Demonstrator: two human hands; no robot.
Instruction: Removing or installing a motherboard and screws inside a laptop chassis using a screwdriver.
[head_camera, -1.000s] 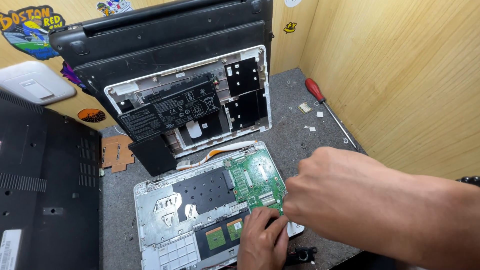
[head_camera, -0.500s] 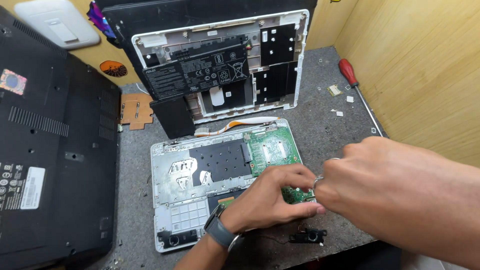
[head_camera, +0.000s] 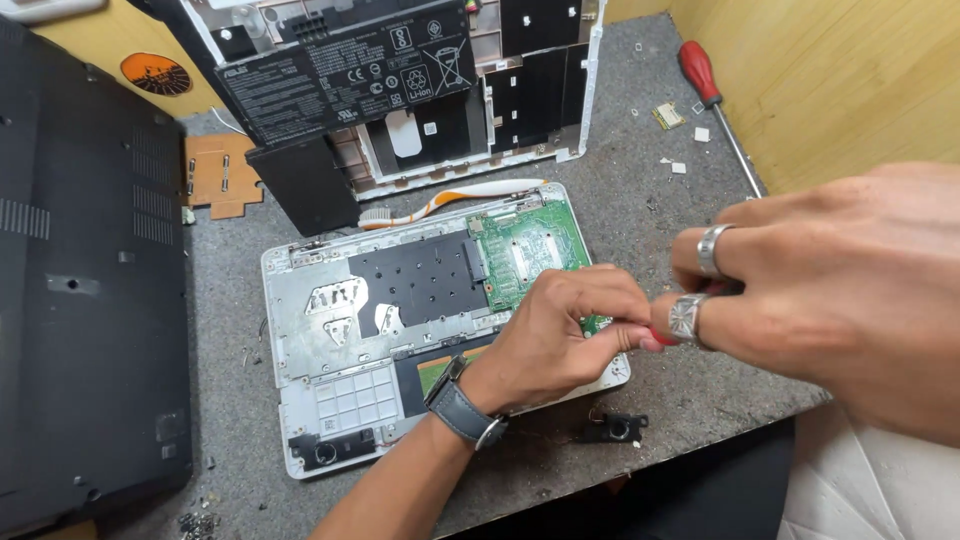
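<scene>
Two hands met over opened white laptop base (head_camera: 330, 330). Left hand (head_camera: 560, 335) curled shut, fingertips pinched at green circuit board (head_camera: 520, 245), lower right of base. Right hand (head_camera: 850, 290) closed around small red-handled tool (head_camera: 662, 338), tip hidden behind left fingers. Bottom cover with battery (head_camera: 400, 90) already off, propped behind. Small black speaker (head_camera: 612, 428) out on mat. Board remained seated in base; red screwdriver (head_camera: 712, 95) lay unused far right.

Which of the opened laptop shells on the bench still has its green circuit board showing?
The white shell lying flat under the left hand; the propped shell behind shows a black battery instead.
</scene>
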